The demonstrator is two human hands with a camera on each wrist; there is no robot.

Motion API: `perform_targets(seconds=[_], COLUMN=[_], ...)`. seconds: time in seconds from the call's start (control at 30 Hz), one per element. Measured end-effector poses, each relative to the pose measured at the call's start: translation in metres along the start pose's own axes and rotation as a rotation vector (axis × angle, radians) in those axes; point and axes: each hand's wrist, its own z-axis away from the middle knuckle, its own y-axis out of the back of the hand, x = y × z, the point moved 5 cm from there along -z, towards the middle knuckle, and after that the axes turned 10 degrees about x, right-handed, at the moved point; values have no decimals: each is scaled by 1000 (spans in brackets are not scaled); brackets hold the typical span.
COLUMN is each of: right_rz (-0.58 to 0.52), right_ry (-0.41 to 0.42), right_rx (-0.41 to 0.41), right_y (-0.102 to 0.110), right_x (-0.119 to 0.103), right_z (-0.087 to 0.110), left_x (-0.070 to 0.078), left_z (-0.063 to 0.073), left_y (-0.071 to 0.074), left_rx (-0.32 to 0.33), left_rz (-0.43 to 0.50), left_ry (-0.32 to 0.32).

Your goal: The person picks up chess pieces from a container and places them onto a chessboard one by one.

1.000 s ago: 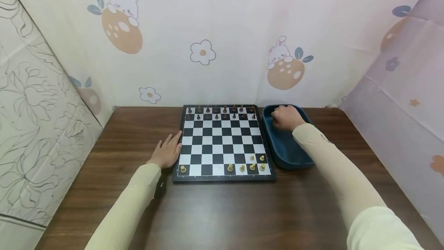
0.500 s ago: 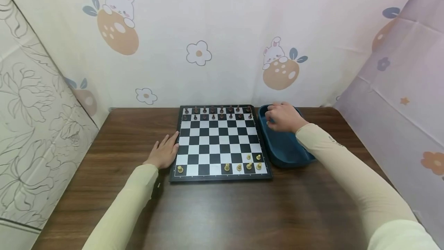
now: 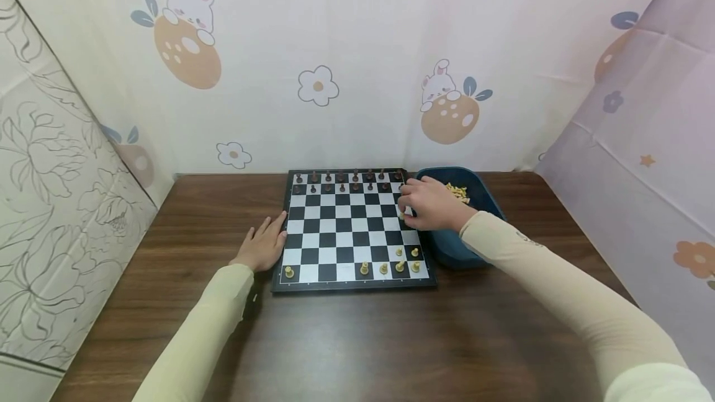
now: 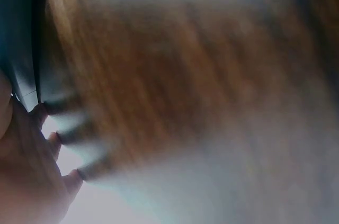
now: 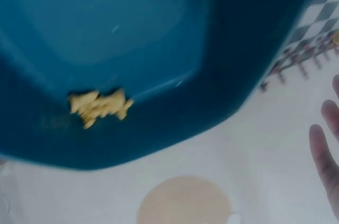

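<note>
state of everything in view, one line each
Chessboard: flat on table
Blue tray: open-topped, partly filled
Dark chess pieces: standing, two far rows
Yellow chess pieces on chessboard: standing, two near rows
Yellow chess pieces in tray: heaped
Left hand: against chessboard's edge
Right hand: pinching yellow piece

You had a brown wood-grain table (image 3: 357, 340) in front of you, a pale backdrop (image 3: 380, 17) with printed rabbits (image 3: 190, 5) and flowers (image 3: 318, 86) behind it, and a line-drawn floral panel (image 3: 50, 154) at your left.
</note>
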Motion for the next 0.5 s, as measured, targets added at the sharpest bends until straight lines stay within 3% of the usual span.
perform_targets(seconds=[0.5], right_rz=[-149], right_ry=[69], right_rx=[-64], right_y=[-25], right_x=[-47], right_z=[-2], left_x=[-1], left_z=[-1], left_y=[-1], left_rx=[0], left_rz=[-3], left_ry=[5])
